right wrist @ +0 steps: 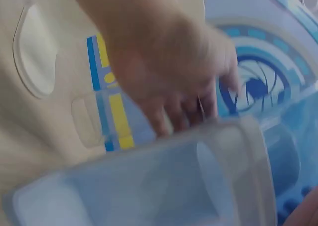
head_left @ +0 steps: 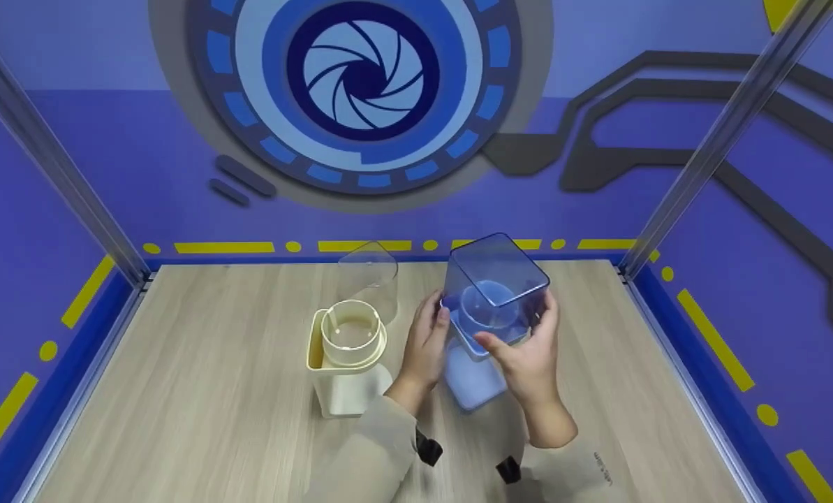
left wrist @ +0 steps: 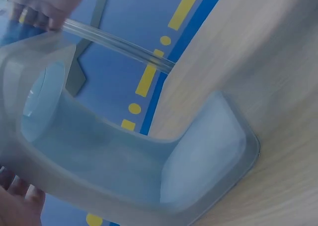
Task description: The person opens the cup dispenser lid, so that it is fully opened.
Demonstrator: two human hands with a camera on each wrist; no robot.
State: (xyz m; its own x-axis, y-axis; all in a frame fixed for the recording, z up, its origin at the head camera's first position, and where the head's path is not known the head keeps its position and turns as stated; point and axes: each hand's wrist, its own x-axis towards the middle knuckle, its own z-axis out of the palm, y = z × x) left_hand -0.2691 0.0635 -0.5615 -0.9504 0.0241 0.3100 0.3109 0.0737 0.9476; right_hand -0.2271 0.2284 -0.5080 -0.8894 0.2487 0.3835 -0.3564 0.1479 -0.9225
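Note:
Both hands hold a blue plastic dispenser-like stand (head_left: 473, 381) with a see-through blue square box (head_left: 503, 269) over its top. A round blue cup shows through the box. The left wrist view shows the stand (left wrist: 114, 156) from the side, a C shape with a round hole above and a flat foot. My left hand (head_left: 424, 346) grips its left side, fingers partly hidden behind it. At the right, my right hand (head_left: 531, 353) holds the box and top tray, thumb on the front edge; only a little of that hand (right wrist: 305, 211) appears in the right wrist view.
Left of the hands stands a matching cream stand (head_left: 350, 402) with a round cream cup (head_left: 350, 356) on its top. A clear colourless box (head_left: 369, 276) is just behind it. Metal posts (head_left: 709, 133) and blue printed walls (head_left: 598, 209) border the wooden table (head_left: 214, 384).

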